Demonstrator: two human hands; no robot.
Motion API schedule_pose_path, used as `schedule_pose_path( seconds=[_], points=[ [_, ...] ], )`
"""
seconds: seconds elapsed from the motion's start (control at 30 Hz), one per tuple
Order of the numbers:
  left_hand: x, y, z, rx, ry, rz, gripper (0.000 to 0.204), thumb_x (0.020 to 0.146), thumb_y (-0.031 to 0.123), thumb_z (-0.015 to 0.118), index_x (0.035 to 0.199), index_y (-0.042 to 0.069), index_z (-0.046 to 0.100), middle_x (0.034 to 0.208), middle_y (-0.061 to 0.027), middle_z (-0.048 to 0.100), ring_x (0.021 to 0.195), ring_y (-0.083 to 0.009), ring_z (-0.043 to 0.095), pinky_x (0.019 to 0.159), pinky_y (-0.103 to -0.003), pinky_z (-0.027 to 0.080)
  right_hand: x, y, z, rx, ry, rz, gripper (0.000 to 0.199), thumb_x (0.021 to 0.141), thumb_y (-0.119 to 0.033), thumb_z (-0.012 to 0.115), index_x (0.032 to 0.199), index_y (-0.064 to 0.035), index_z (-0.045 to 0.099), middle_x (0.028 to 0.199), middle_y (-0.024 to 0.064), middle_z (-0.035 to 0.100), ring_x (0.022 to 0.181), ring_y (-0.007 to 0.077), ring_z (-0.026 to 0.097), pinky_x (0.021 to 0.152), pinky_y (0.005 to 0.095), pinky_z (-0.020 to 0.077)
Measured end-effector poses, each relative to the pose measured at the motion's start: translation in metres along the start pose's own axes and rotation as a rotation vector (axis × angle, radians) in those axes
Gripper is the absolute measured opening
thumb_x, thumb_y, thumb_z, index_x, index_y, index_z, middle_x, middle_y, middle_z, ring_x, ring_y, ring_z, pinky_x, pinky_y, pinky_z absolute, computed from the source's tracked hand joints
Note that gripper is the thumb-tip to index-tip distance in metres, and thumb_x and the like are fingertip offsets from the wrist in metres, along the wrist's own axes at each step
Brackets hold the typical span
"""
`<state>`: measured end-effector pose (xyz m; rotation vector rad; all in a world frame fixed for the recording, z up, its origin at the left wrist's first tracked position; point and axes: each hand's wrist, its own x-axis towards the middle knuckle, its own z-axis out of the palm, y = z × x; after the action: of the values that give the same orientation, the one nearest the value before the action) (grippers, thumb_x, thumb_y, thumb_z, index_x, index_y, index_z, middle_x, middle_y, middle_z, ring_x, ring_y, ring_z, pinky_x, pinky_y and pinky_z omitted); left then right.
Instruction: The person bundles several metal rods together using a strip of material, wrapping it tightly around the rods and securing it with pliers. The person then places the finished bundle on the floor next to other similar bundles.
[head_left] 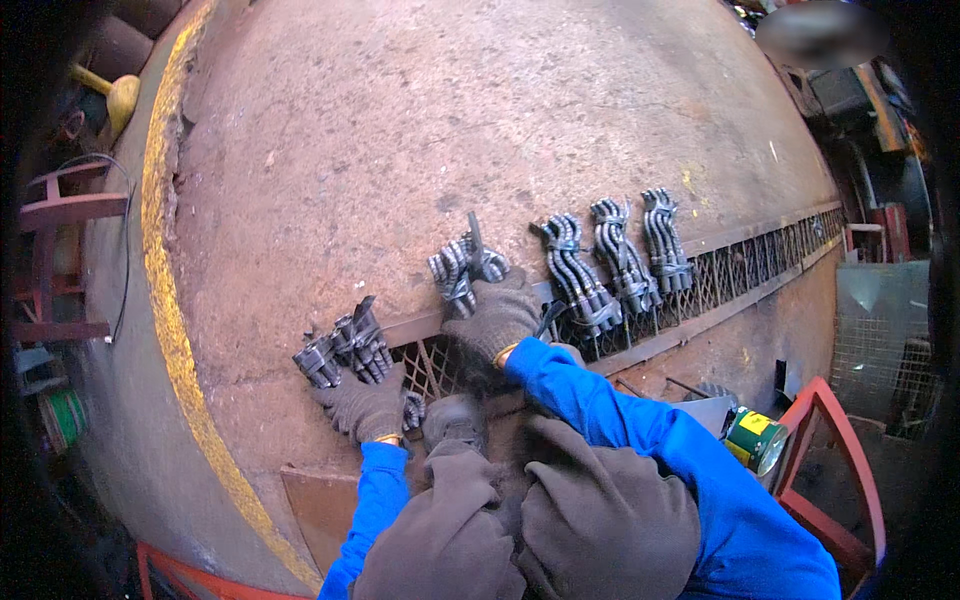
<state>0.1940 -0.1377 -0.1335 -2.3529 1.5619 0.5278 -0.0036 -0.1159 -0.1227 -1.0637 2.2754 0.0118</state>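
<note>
Gloved, the left hand (pixel 368 405) closes on a near-left bundle of metal pieces (pixel 345 350); the right hand (pixel 497 315) grips another bundle (pixel 462 268). Three tied bundles (pixel 612 262) lie right along the grate (pixel 760 262).

Metalworking shop floor, rough and industrial.

Marked by a worn, stained concrete floor (pixel 400 130) edged with a chipped yellow painted line (pixel 165 300), a long expanded-metal mesh grating (pixel 740 262) set into it, and tied bundles of bent grey steel rods (pixel 610 262) laid out in a row. Ringed by dark red steel frames (pixel 60 210), a green coil of wire (pixel 62 415), a sheet of wire mesh (pixel 880 340) and a green-and-yellow cylindrical tool (pixel 755 438). Worked in thick grey knitted gloves (pixel 495 315) and blue sleeves (pixel 640 425).
</note>
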Motion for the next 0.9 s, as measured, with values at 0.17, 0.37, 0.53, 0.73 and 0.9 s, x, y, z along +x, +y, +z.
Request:
schedule_pose_path(
  seconds=[0.17, 0.37, 0.53, 0.73, 0.9],
  points=[
    [-0.002, -0.014, -0.005, -0.166, 0.045, -0.013, 0.109, 0.053, 0.045, 0.088, 0.137, -0.007, 0.040, 0.137, -0.0314, 0.034, 0.119, -0.0434, 0.049, 0.102, -0.047, 0.042, 0.004, 0.001, 0.000, 0.038, -0.082, -0.038, 0.054, 0.063, -0.048, 0.075, 0.102, -0.0124, 0.072, 0.122, 0.0248, 0.048, 0.112, 0.0422, 0.053, 0.091, 0.0492, 0.0472],
    [0.005, -0.023, -0.009, -0.084, -0.053, 0.119, 0.108, 0.054, 0.050, 0.084, 0.135, -0.009, 0.044, 0.133, -0.0335, 0.038, 0.119, -0.0460, 0.047, 0.104, -0.042, 0.041, 0.014, 0.018, -0.007, 0.044, -0.182, -0.115, 0.063, 0.061, -0.051, 0.077, 0.106, -0.0076, 0.069, 0.116, 0.0262, 0.056, 0.100, 0.0413, 0.062, 0.086, 0.0482, 0.0509],
    [0.002, -0.024, -0.006, -0.054, 0.009, 0.112, 0.096, 0.057, 0.047, 0.083, 0.134, 0.002, 0.049, 0.138, -0.0362, 0.031, 0.121, -0.0505, 0.045, 0.102, -0.049, 0.041, 0.001, 0.001, 0.002, -0.056, -0.066, -0.139, 0.066, 0.060, -0.058, 0.077, 0.103, -0.0082, 0.070, 0.122, 0.0334, 0.053, 0.106, 0.0440, 0.058, 0.089, 0.0488, 0.0492],
    [0.001, -0.014, 0.011, -0.050, 0.084, 0.055, 0.090, 0.059, 0.053, 0.083, 0.131, 0.007, 0.054, 0.146, -0.0369, 0.019, 0.122, -0.0541, 0.044, 0.101, -0.053, 0.041, -0.008, -0.003, 0.019, -0.106, 0.173, -0.147, 0.068, 0.058, -0.061, 0.078, 0.107, -0.0137, 0.071, 0.136, 0.0332, 0.042, 0.118, 0.0443, 0.050, 0.094, 0.0503, 0.0461],
    [-0.002, -0.009, -0.014, -0.073, -0.022, 0.019, 0.094, 0.059, 0.053, 0.083, 0.131, -0.001, 0.054, 0.144, -0.0377, 0.025, 0.120, -0.0519, 0.047, 0.103, -0.049, 0.041, -0.007, -0.005, 0.009, -0.047, -0.009, -0.089, 0.062, 0.060, -0.058, 0.077, 0.103, -0.0130, 0.072, 0.120, 0.0248, 0.056, 0.105, 0.0392, 0.059, 0.087, 0.0481, 0.0492]
  ],
)
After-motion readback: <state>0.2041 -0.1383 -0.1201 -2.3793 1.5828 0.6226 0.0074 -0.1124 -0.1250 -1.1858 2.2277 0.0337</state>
